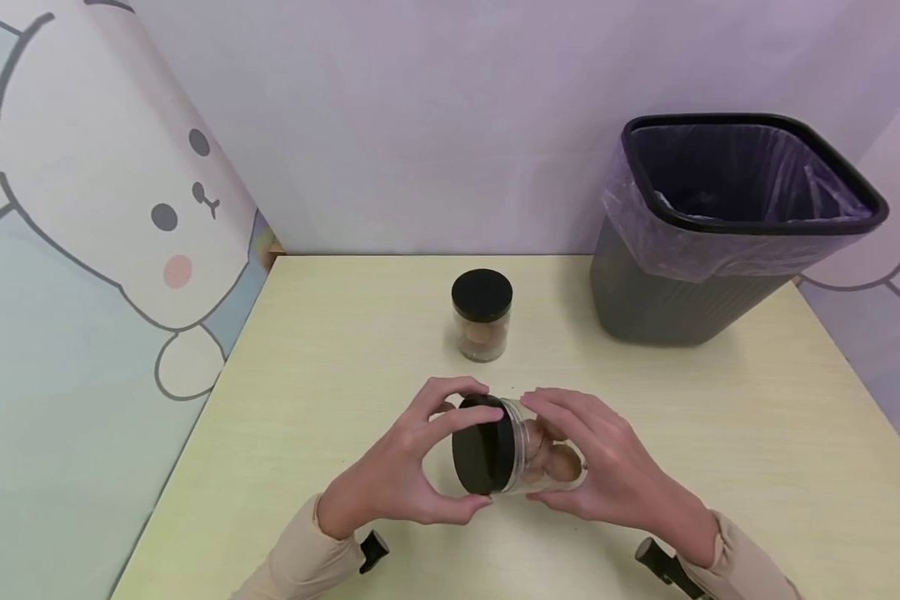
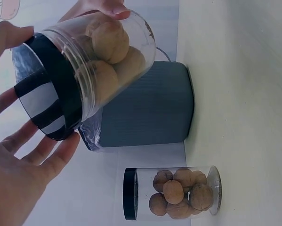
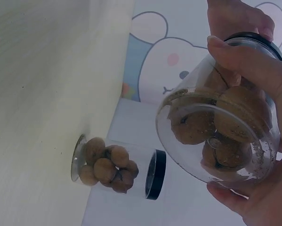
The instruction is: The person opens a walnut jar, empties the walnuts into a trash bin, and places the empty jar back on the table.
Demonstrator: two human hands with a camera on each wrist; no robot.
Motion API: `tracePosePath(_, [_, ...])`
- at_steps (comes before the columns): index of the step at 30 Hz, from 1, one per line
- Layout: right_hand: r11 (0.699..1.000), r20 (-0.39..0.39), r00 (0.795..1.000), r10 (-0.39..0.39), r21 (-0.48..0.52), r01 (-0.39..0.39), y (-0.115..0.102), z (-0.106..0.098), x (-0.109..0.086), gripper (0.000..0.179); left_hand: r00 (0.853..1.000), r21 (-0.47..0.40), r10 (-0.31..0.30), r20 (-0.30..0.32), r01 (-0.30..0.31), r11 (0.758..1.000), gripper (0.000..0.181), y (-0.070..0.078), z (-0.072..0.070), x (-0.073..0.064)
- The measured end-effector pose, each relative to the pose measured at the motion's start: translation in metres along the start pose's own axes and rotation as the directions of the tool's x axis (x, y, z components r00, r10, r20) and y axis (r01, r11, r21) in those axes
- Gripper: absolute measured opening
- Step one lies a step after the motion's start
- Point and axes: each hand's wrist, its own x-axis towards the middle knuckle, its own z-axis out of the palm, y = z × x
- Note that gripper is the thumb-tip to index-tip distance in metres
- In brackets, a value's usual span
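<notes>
Above the table, both hands hold a clear jar (image 1: 520, 442) on its side, tilted, its black lid (image 1: 480, 454) to the left. Several walnuts (image 2: 108, 42) lie inside it. My left hand (image 1: 401, 458) grips the lid, with the thumb below and fingers spread over its top edge. My right hand (image 1: 607, 454) grips the clear body near its base, thumb underneath. The lid sits on the jar's mouth; how tightly cannot be told. In the right wrist view, brown crumbs cling near the jar's base (image 3: 183, 165).
Farther back on the table (image 1: 330, 333), a second clear jar (image 1: 483, 355) of walnuts stands upright under a black lid (image 1: 482, 293). At the back right stands a grey bin (image 1: 645, 292) with a plastic liner (image 1: 645, 246). Cartoon-printed sheets and a pale wall surround the table.
</notes>
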Motion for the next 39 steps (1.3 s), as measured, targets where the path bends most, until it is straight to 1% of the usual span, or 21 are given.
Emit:
tracePosePath(3, [1.000,0.002,1.000,0.020,0.001,-0.020,0.000,-0.001,0.000,0.102,1.000,-0.007,-0.003,-0.018,0.003,1.000,0.078,-0.001,-0.001,-0.001])
tracePosePath(6, [0.999,0.011,0.999,0.052,-0.004,-0.052,-0.001,-0.002,0.000,0.103,1.000,-0.011,-0.008,-0.022,0.007,1.000,0.078,-0.001,-0.002,-0.002])
tracePosePath(10, [0.998,0.009,0.998,0.068,0.001,-0.068,-0.001,-0.002,0.000,0.102,1.000,-0.006,-0.018,-0.025,0.018,1.000,0.078,-0.002,-0.003,-0.003])
tracePosePath(15, [0.998,0.002,0.998,0.060,0.007,-0.060,-0.001,-0.002,-0.001,0.101,0.999,0.012,-0.028,-0.034,0.028,1.000,0.077,-0.002,-0.005,-0.005])
tracePosePath(24, [0.998,-0.014,0.998,0.056,0.022,-0.056,0.001,-0.002,-0.004,0.095,0.996,0.037,-0.065,-0.053,0.067,0.997,0.074,-0.004,-0.006,-0.008])
tracePosePath(39, [0.999,-0.030,0.999,0.044,0.028,-0.043,0.002,-0.003,-0.007,0.090,0.994,0.078,-0.096,-0.054,0.100,0.992,0.070,-0.008,-0.009,-0.014])
